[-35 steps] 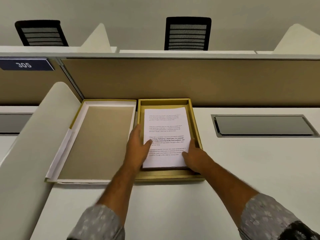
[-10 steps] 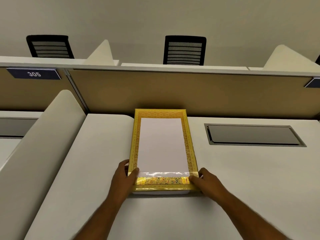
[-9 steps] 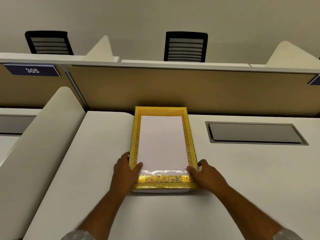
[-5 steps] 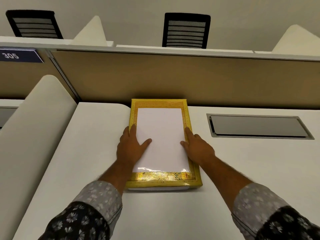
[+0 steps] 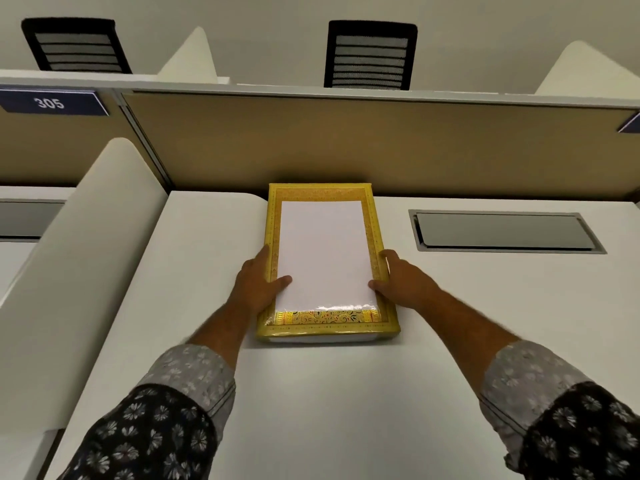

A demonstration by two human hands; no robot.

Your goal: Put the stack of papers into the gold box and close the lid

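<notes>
Gold box [image 5: 377,244] lies flat on the pale counter [image 5: 329,393], its lid [image 5: 322,251] on and its far end against the tan partition [image 5: 346,143]; the papers are out of sight, presumably inside. Your left hand [image 5: 258,284] and right hand [image 5: 403,280] flank the long sides, thumbs resting on the lid's smooth white panel, not clenched. Press evenly along both edges until the glossy, ornate foil border sits level.

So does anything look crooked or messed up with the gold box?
Nothing stands out. The gold box lies flat and closed on the desk, its lid square, with the left hand and right hand at its sides.
</notes>
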